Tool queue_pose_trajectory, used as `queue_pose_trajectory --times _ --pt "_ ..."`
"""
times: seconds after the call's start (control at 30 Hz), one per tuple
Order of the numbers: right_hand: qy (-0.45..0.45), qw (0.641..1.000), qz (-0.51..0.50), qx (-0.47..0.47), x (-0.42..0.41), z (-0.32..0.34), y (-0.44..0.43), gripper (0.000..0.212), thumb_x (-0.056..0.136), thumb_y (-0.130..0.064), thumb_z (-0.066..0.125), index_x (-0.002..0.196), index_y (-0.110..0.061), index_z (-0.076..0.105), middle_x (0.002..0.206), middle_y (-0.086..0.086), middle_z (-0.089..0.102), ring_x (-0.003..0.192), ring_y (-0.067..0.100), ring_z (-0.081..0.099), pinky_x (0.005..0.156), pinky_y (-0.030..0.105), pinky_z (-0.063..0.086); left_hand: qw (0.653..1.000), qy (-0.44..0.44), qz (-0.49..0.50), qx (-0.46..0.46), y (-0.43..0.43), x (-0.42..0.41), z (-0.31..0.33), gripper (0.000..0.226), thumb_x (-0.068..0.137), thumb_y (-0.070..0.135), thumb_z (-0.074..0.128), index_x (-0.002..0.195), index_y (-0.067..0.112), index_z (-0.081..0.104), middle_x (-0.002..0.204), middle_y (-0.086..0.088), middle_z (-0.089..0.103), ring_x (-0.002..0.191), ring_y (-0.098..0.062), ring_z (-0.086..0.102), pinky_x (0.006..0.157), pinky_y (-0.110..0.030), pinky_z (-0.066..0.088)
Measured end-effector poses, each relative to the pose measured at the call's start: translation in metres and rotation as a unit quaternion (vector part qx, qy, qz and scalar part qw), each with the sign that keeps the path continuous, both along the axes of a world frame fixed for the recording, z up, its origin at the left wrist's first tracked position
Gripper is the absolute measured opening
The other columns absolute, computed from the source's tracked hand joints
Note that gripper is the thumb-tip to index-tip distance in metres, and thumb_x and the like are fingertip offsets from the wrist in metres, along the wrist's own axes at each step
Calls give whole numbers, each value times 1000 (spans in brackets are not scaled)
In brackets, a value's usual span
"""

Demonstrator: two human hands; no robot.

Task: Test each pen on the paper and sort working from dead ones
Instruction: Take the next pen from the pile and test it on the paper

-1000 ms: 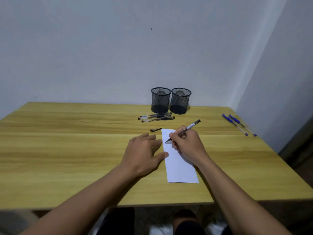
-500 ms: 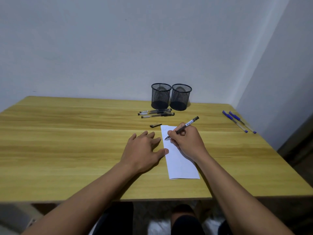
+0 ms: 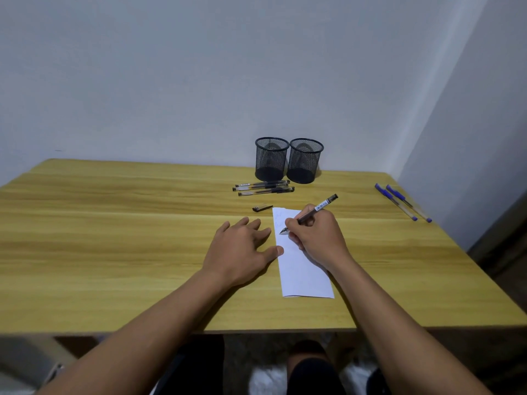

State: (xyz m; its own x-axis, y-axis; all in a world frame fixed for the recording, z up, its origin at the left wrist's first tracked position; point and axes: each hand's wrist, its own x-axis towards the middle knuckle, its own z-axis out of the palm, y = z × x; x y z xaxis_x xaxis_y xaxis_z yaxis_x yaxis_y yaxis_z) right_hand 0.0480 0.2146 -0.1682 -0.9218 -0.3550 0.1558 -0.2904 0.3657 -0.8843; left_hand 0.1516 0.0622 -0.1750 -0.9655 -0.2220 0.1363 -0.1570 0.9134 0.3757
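One sheet of white paper (image 3: 306,277), a narrow strip, lies lengthwise on the wooden table (image 3: 114,252), its near end short of the table's front edge. Two hands are at it.

The left hand (image 3: 239,249) lies flat on the wood just left of the paper, fingers straight and spread. Its thumb tip touches the paper's left edge.

The right hand (image 3: 316,235) rests on the paper's right side, its fingers curled round one black pen (image 3: 320,208) in a writing grip. The pen slants up and to the right out of the fist, and its tip sits down on the far part of the paper, near the left edge. Faint scribbles show on the paper just beyond the tip.

One loose pen cap (image 3: 262,208) lies just past the paper's far left corner, apart from both hands.

Farther off, beyond that corner, three black pens (image 3: 263,188) lie side by side, roughly parallel.

Well to the right of the paper, near the table's right edge, two blue pens (image 3: 402,202) lie side by side.

Farthest from the paper, against the wall, two black mesh cups (image 3: 271,159) stand upright and touching.
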Motion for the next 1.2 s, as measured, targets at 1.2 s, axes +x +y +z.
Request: queue_pose_trajectory --times 1.2 --pt "-91 979 -3 -180 -17 40 11 16 97 -13 63 83 -8 70 73 11 68 60 15 61 52 27 52 980 91 171 50 -29 -66 17 19 91 37 65 96 25 78 100 -2 75 97 -28 65 80 -37 52"
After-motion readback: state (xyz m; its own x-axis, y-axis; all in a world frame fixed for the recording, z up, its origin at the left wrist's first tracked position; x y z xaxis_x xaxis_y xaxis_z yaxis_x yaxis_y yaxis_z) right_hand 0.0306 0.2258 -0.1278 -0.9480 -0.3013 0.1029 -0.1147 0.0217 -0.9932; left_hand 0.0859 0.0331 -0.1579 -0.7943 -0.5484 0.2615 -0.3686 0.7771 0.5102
